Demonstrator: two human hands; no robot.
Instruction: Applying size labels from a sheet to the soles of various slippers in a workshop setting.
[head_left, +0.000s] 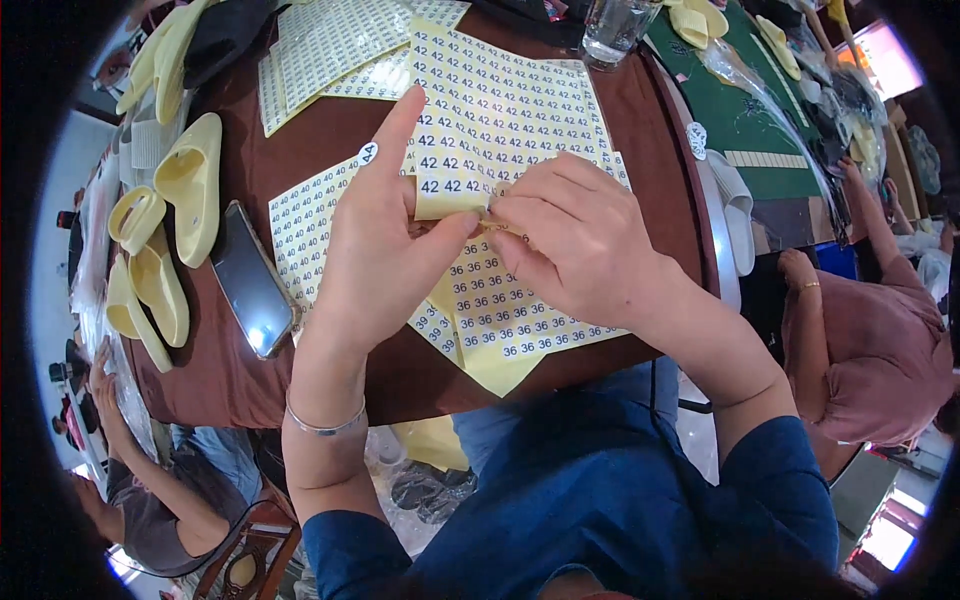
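Observation:
A yellow-backed sheet of printed number stickers (505, 115) is held up over the table, its lower edge curling toward me. My left hand (375, 240) grips that edge with the thumb in front and fingers behind, while its index finger points upward. One round white sticker (368, 153) clings to this index finger. At the same lower edge, my right hand (580, 235) pinches with thumb and fingertips close to the left thumb; whether a single sticker is between them is too small to tell. Beneath both hands lie more sticker sheets (500, 310), overlapping one another.
A phone (252, 280) lies left of the sheets on the brown tablecloth (390, 390). Pale yellow slippers (190, 185) sit farther left. More sheets (335, 45) and a glass of water (612, 35) are at the back. Co-workers (870, 350) sit at both sides.

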